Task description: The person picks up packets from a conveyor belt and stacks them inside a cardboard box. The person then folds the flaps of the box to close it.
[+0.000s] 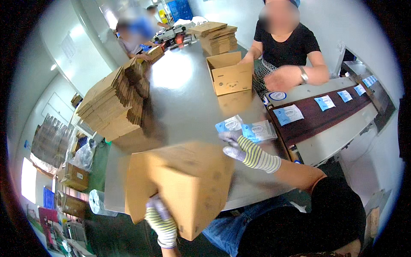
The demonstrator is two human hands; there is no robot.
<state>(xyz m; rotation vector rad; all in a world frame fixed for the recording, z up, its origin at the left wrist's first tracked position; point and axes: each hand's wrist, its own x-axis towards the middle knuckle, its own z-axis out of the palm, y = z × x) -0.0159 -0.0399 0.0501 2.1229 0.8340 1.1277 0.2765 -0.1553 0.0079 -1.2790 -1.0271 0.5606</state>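
Observation:
My left hand, in a striped glove with grey fingers, grips the near side of a brown cardboard box. The box is tilted over the near edge of the metal table and smeared by motion, with a flap standing out to the left. My right hand, gloved the same way, is between the box and two blue-and-white packets on the table. Its fingers are apart and I see nothing held in them. The fingertips are close to the packets; whether they touch, I cannot tell.
Flattened cartons are stacked on the left of the metal table, with another stack at the far end. An open carton stands before a co-worker. On the right, a dark conveyor belt carries several packets.

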